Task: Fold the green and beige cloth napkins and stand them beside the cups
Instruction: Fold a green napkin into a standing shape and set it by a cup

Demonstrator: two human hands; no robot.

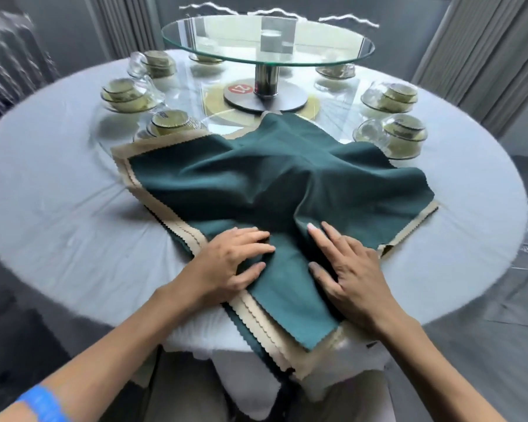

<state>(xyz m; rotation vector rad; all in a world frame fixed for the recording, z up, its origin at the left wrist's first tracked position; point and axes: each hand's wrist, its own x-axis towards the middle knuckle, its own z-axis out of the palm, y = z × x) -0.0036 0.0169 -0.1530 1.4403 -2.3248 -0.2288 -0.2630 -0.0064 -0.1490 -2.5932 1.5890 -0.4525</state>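
Round table (74,226), pale cloth. Green napkin (256,178), rumpled, centre, atop stacked beige napkins (171,220). Glass turntable (268,44) at 12 o'clock. Cups (125,92) at 10 and 2. Left hand (229,263), right hand (347,269): fingers loosely spread, pressing green napkin at 6 o'clock.

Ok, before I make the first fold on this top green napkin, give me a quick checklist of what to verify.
1. Top green napkin lies flat: not ok, a raised ridge runs up its middle.
2. Both hands on the cloth: ok, left hand and right hand press its near corner with straight fingers.
3. Only one layer taken: cannot tell, the beige napkins sit stacked right underneath.
4. Far corner clear of the turntable base: not ok, it reaches the base.
5. Cup and bowl sets clear of the cloth: cannot tell, the left one sits at the stack's edge.
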